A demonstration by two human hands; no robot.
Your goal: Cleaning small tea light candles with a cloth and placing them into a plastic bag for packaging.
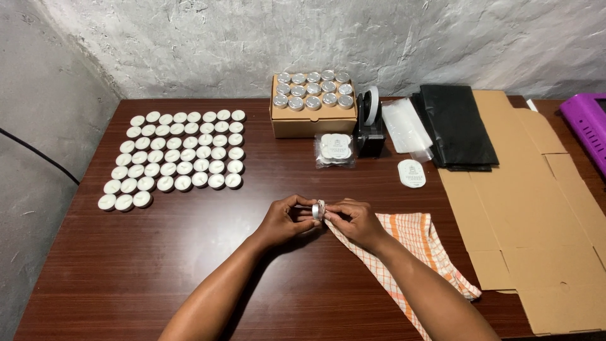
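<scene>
A small, makeshift packing workshop is shown, seen from above. A dark wooden table is pushed into the corner of rough, whitewashed plaster walls. Many white tealight candles are laid out in neat rows at the left. A cardboard box filled with metal-cupped candles is placed at the back, with a black tape dispenser beside it. Clear plastic bags, folded black bags, round labels and flattened cardboard cartons are spread to the right. Hand assembly and packaging of candles is suggested by these supplies.
</scene>
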